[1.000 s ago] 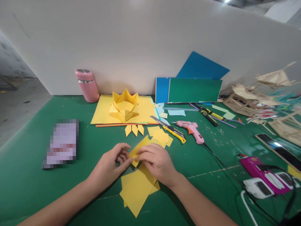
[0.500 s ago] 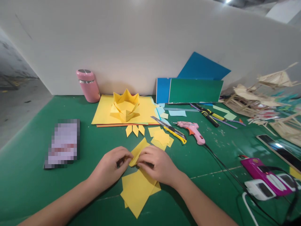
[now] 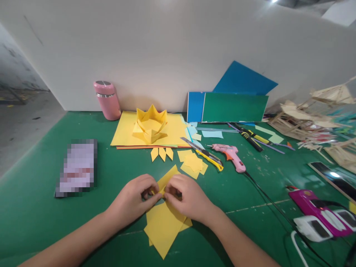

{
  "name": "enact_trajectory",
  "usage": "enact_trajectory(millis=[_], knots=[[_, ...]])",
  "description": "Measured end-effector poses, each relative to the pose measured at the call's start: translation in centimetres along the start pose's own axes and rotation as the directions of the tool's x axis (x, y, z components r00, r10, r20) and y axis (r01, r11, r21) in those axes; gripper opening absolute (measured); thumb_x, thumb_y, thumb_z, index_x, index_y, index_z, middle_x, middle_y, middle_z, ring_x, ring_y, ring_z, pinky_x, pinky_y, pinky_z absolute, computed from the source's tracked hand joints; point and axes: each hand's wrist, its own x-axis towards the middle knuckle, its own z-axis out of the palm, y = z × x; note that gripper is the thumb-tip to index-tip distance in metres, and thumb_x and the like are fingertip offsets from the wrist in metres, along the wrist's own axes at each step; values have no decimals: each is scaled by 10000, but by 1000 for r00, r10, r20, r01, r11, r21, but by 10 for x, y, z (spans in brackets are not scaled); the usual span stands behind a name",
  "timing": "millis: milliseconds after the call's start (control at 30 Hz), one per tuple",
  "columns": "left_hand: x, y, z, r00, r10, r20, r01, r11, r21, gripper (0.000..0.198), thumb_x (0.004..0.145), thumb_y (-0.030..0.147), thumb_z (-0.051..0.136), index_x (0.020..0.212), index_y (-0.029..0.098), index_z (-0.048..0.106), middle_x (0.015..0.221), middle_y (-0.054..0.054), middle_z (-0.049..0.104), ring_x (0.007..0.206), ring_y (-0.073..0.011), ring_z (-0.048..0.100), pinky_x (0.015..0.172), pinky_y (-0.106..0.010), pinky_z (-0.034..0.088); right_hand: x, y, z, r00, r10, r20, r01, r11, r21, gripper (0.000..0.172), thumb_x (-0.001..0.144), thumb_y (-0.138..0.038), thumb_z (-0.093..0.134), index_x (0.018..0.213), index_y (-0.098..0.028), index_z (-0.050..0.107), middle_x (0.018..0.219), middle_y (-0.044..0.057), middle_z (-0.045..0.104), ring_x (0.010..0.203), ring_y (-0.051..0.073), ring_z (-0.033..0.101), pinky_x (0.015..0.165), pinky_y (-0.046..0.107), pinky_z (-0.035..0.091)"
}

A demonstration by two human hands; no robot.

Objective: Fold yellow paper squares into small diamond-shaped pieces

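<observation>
Between my hands lies a small yellow sheet of paper, folded along its near edge. My left hand pinches that edge between thumb and fingertips. Right beside it, my right hand pinches the same edge, with the fingertips of both hands almost touching. Part of the sheet is hidden under my fingers. Just below, several loose yellow paper squares overlap on the table. Beyond my hands, a few small folded yellow pieces lie in a row beside more yellow scraps.
A folded yellow paper crown shape sits on stacked yellow sheets. A utility knife and pink glue gun lie to the right, with a power strip farther right. A pink flask and a blurred-out device are at left.
My fingertips have come closer together along the paper's near edge, pressing at its middle. The whole scene has shifted slightly rightward in view.
</observation>
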Motion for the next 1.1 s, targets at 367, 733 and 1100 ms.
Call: enact_trajectory(millis=[367,733,1100], knots=[[-2,-4,5,998,-60,9,60,998,26,87,778,176,502,698,198,529,650,35,519,527,-109,471,495,-205,374,2,-3,5,997,69,-25,-69,998,11,214,734,-107,557,619,-195,400,623,-27,455,618,129,437,557,241,302],[-1,-4,6,997,-73,-2,73,996,42,88,732,129,521,683,202,522,628,47,499,514,-104,456,487,-197,357,4,-6,6,995,95,-27,-96,995,-12,198,714,-81,540,628,-197,404,622,-27,454,618,132,437,561,244,303],[-2,-4,7,998,-70,0,70,996,57,77,748,157,500,692,205,523,627,44,489,523,-113,448,495,-208,356,1,-2,3,999,46,-18,-46,999,3,118,751,-86,636,719,-180,573,659,-25,544,647,129,487,584,240,343]])
